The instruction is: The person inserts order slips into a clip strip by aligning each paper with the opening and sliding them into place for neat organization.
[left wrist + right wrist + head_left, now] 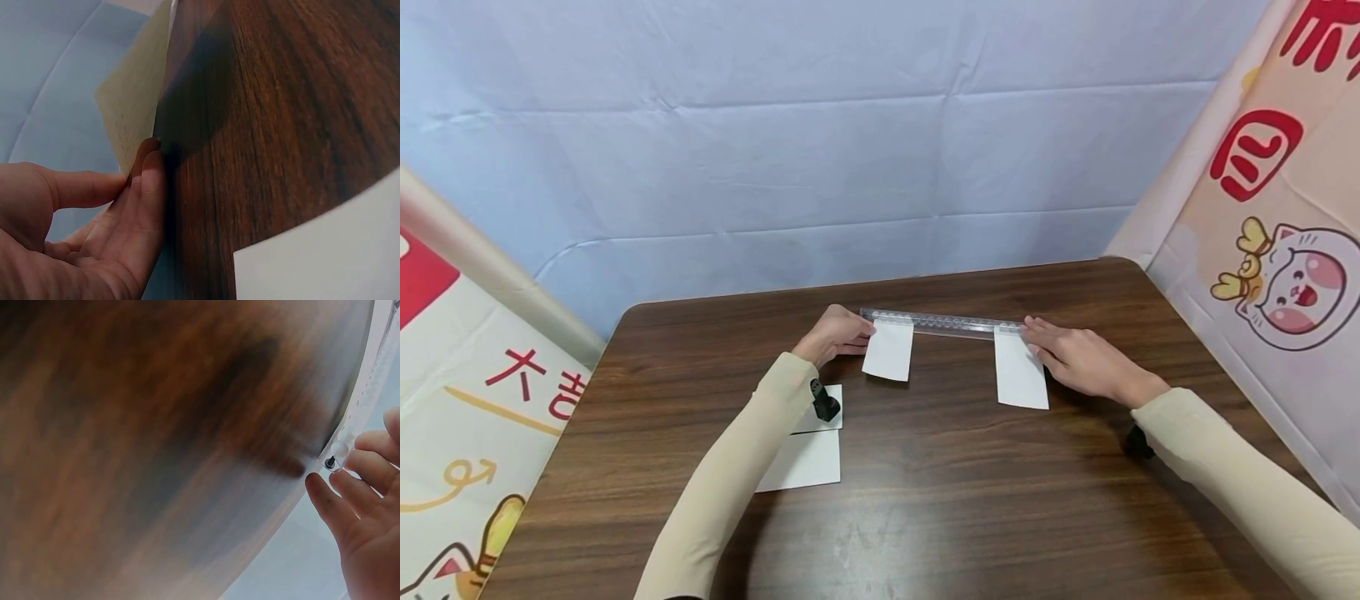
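While the pale-blue backdrop (820, 142) takes up most of the head view, creased by fold lines, a brown wood-grain table (970, 500) with rounded far corners stands before it. Banners on either side: right banner (1210, 242) with red characters and a cartoon cat, left banner (482, 425) with red characters and yellow line drawings. Two cream sleeves (715, 483) reach in from the near side.

Clear ruler (955, 324): near the table's far edge, running left to right between the hands, left end slightly farther off. Left hand (835, 333): thumb and fingers pinch the ruler's left end, beside the left strip. Right hand (1082, 358): fingers fairly straight, tips at the ruler's right end; cannot tell whether they grip it.

Two white cards (816, 458) lie one beyond the other on the table, partly covered by the left sleeve. Two white paper strips overlap the ruler at their far ends and extend toward the person: left strip (889, 350) near its left end, longer-looking right strip (1021, 371) at its right end, well apart. Left wrist view: dark shadow on the wood beside the held piece.

Smallest: a black wrist device (825, 402) at the left cuff.
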{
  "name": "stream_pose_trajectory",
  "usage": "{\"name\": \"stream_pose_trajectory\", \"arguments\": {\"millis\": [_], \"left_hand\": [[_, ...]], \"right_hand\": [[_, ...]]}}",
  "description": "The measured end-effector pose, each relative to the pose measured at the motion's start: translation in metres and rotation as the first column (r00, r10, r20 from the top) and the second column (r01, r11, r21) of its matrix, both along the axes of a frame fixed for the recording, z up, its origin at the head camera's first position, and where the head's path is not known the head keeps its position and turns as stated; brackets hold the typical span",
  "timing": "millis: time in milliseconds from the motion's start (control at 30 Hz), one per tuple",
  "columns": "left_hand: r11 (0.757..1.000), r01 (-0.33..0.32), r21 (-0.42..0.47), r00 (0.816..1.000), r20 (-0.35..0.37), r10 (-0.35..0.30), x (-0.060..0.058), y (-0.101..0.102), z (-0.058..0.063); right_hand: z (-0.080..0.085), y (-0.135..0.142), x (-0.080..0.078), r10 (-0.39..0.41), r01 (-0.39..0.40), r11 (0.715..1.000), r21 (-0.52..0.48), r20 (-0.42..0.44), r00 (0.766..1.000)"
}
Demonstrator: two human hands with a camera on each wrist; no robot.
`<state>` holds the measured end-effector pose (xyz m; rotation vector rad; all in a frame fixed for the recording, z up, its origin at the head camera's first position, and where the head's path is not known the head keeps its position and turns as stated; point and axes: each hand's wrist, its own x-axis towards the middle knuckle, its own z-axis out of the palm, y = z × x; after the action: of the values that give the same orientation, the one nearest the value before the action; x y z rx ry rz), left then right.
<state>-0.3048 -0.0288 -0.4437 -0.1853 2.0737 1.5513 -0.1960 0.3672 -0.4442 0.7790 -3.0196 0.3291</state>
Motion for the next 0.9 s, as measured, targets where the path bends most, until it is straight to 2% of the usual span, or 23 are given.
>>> {"name": "stream_pose_trajectory", "arguments": {"millis": [533, 900], "left_hand": [[1.0, 0.009, 0.015, 1.0, -0.003, -0.009, 0.001, 0.009, 0.0], [1.0, 0.031, -0.006, 1.0, -0.004, -0.031, 0.002, 0.017, 0.003]], "right_hand": [[0.0, 0.0, -0.001, 0.007, -0.007, 1.0, -0.005, -0.01, 1.0], [0.001, 0.0, 0.0, -0.003, 0.003, 1.0, -0.002, 0.001, 1.0]]}}
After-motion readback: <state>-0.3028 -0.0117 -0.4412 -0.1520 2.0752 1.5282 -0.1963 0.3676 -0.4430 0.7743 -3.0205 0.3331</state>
